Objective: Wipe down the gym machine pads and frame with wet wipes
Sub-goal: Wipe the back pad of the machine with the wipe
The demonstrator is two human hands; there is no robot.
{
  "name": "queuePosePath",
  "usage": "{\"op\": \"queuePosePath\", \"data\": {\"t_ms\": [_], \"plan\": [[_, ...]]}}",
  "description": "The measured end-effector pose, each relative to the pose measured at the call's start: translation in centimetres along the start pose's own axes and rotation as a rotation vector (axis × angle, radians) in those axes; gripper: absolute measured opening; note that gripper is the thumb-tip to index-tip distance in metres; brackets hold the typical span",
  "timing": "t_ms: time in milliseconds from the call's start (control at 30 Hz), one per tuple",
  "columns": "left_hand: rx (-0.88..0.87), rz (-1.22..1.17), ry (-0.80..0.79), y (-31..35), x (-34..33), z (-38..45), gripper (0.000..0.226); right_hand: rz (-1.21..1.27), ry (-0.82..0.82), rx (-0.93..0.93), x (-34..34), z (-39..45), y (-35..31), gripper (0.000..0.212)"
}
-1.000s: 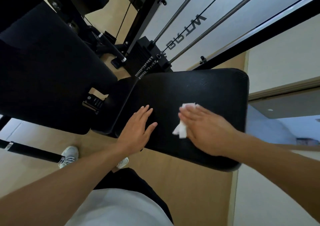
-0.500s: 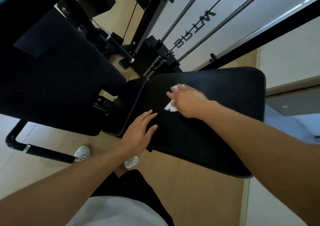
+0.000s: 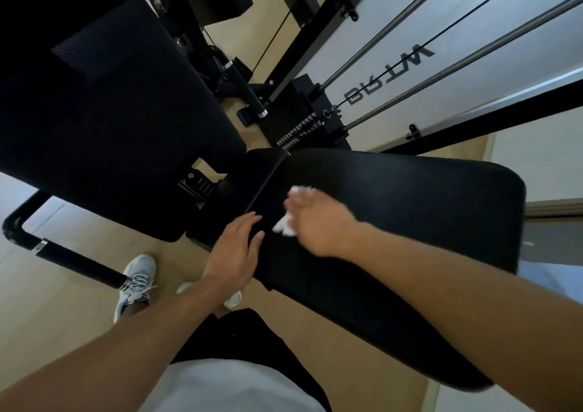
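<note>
A wide black seat pad (image 3: 426,222) of the gym machine lies in front of me. My right hand (image 3: 318,222) lies flat on its left part and presses a crumpled white wet wipe (image 3: 282,225) against the surface; the wipe shows at my fingertips and beside my thumb. The hand is blurred by motion. My left hand (image 3: 235,250) rests flat with straight fingers on the pad's near left corner, holding nothing. A second large black back pad (image 3: 110,127) stands to the left, joined to the seat by a black bracket (image 3: 202,184).
Behind the pads are the black weight stack (image 3: 296,111), steel guide rods (image 3: 441,70) and black frame beams (image 3: 504,111). A black padded handle bar (image 3: 79,261) juts out low on the left near my shoes (image 3: 137,282). The floor is light wood.
My right hand has slid the wipe back toward me and to the left across the seat pad, close to my left hand. My left hand has stayed on the pad's corner.
</note>
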State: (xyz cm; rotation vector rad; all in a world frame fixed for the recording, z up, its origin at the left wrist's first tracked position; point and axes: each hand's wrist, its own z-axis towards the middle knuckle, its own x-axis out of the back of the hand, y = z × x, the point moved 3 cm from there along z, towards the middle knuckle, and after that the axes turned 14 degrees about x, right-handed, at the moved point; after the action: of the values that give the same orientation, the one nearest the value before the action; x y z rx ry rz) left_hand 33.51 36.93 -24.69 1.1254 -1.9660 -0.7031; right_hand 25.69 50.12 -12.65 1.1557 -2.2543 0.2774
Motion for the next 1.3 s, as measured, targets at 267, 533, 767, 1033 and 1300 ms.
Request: {"op": "queuePosePath", "data": {"t_ms": [267,533,767,1033,1300], "plan": [[0.079,-0.035,0.060,-1.3,0.6,0.8,0.041,0.159,-0.048,-0.234,1.4,-0.1,9.5,0.068],[0.175,-0.138,0.209,-4.6,-0.3,-1.7,0.035,0.125,-0.103,0.368,-1.3,2.2,-8.5,0.064],[0.098,-0.083,0.200,-4.4,0.3,-0.9,0.032,0.157,0.144,-0.222,1.0,4.0,8.0,0.048],[0.108,-0.057,0.215,-3.7,-0.3,-1.0,0.033,0.179,0.052,0.164,-1.2,3.7,-2.2,0.034],[-0.147,0.017,-0.116,4.7,0.9,-0.9,0.052,0.118,0.188,-0.470,0.6,-4.1,13.0,0.039]]}}
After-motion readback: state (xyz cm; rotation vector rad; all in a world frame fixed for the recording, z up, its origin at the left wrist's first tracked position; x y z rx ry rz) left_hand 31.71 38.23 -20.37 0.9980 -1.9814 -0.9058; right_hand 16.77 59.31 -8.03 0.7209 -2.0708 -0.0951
